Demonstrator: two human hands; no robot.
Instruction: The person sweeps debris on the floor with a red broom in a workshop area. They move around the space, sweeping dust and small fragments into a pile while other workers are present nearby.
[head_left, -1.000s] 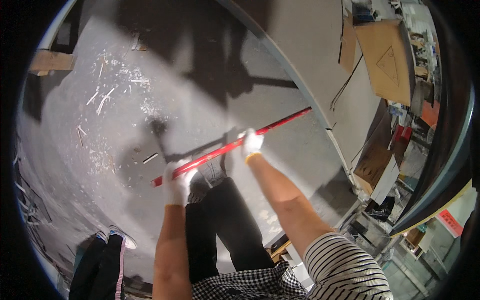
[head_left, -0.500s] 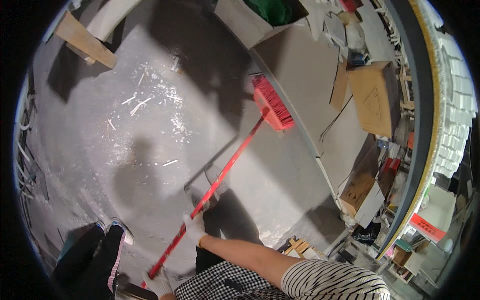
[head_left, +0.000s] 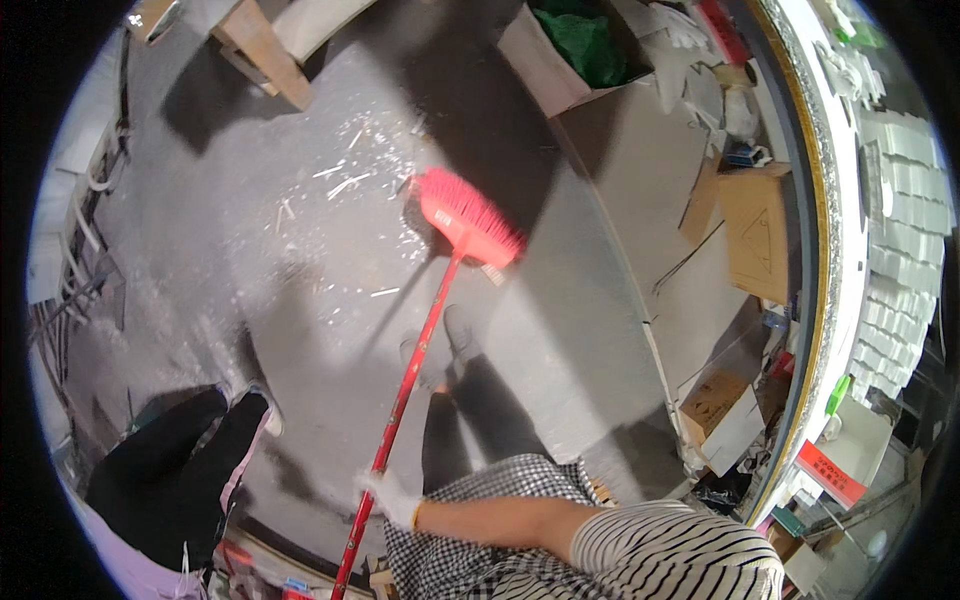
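Note:
A red broom crosses the middle of the head view, its handle point(head_left: 411, 375) slanting from the lower edge up to the broom head point(head_left: 462, 218). My right hand point(head_left: 391, 501), in a whitish glove, is wrapped round the lower part of the handle. The bristles face away from me, close to the right side of scattered white scraps point(head_left: 350, 185) and dust on the grey floor point(head_left: 330, 360). Past the lower edge the handle's end is out of sight, and my left hand does not show.
A person in black trousers point(head_left: 160, 470) is at my left. Flat cardboard point(head_left: 640, 210) covers the floor at right, with a carton point(head_left: 555, 70) holding green material and another cardboard box point(head_left: 757, 235). A wooden piece point(head_left: 262, 52) stands at the far left.
The broom head has moved left from the cardboard's edge towards the scraps, and the handle stands steeper. My left hand, earlier on the handle's lower end, has gone out of view.

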